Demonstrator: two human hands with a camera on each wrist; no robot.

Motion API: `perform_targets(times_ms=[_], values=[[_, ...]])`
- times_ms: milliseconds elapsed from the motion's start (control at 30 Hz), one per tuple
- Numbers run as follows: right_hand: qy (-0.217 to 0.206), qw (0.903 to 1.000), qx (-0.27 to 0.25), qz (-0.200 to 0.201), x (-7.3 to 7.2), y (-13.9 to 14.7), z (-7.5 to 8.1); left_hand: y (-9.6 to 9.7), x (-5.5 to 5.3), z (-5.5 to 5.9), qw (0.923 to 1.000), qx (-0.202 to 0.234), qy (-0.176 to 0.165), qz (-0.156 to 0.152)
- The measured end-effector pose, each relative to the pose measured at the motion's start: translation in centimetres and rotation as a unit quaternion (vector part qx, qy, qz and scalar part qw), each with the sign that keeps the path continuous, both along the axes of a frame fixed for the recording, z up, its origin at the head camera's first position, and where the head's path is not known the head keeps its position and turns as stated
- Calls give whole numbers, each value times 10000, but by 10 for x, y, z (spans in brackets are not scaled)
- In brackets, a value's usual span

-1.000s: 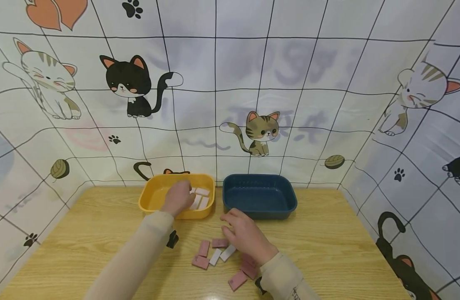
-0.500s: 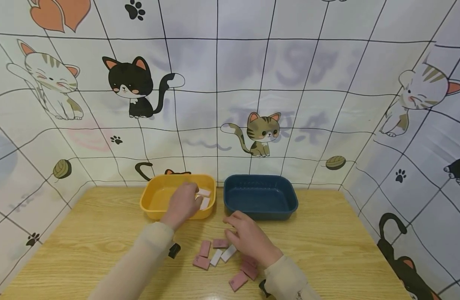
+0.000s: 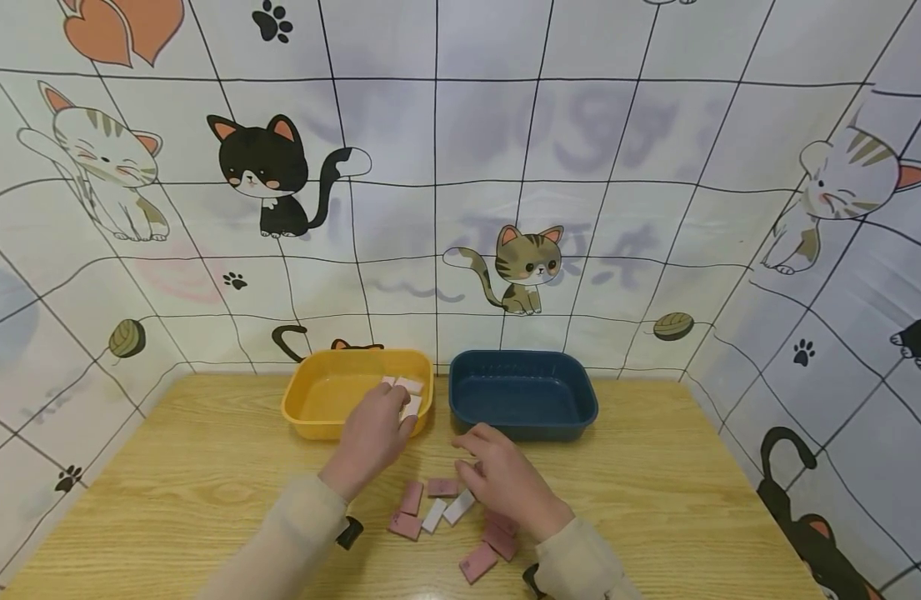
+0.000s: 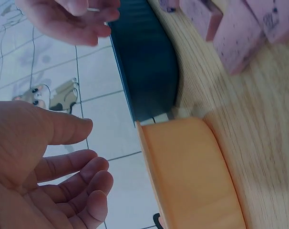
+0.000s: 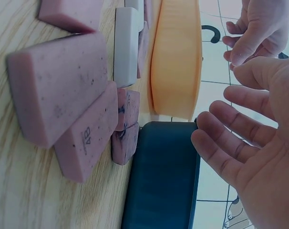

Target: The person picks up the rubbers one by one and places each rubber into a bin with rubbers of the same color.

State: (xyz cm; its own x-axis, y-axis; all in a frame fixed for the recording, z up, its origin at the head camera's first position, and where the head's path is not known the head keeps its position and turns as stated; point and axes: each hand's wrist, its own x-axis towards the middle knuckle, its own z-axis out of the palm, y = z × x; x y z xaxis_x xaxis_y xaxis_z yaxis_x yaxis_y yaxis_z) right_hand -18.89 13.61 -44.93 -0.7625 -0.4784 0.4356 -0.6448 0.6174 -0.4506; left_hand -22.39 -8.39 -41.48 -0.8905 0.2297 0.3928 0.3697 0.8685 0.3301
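My left hand [image 3: 373, 433] is over the front rim of the yellow basin [image 3: 306, 427], with its fingertips toward the white erasers [image 3: 411, 407] inside. In the left wrist view its fingers [image 4: 99, 181] are loosely bent, with nothing between them. My right hand [image 3: 513, 479] hovers in front of the dark blue basin [image 3: 523, 430]; the right wrist view shows its fingers [image 5: 230, 148] spread and holding nothing. Beneath and beside it lie pink erasers [image 3: 478, 562], one marked "4B" in the right wrist view, and two white erasers [image 3: 433, 515]. The right hand partly hides the pile.
The two basins stand side by side at the back of the wooden table [image 3: 655, 500], against a cat-print wall covering [image 3: 385, 217]. More pink erasers [image 3: 405, 526] lie left of the white ones. Dark wrist straps [image 3: 349, 532] show at the cuffs.
My left hand has drawn back from inside the yellow basin toward its front rim and slightly right, uncovering more of the basin's inside. My right hand has shifted slightly, still above the pile.
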Motion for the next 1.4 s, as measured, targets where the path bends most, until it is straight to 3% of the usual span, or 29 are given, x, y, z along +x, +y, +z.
perform_targets(times_ms=[233, 567, 933, 1100, 1400], values=[[-14, 9997, -249, -33, 3, 3, 1, 4, 14, -1, 9995, 6, 269, -182], [199, 9995, -188, -134, 5, 7, 3, 5, 30, -14, 9985, 40, 463, -296], [471, 9985, -194, -215, 8, 9, 0, 6, 45, -30, 9990, -75, 196, -405], [340, 9988, -196, -290, 11, 9, 1, 6, 48, -36, 9975, -54, 295, -642], [87, 9993, -107, -336, 15, 9, 1, 7, 56, -43, 9936, -183, -73, -1111]])
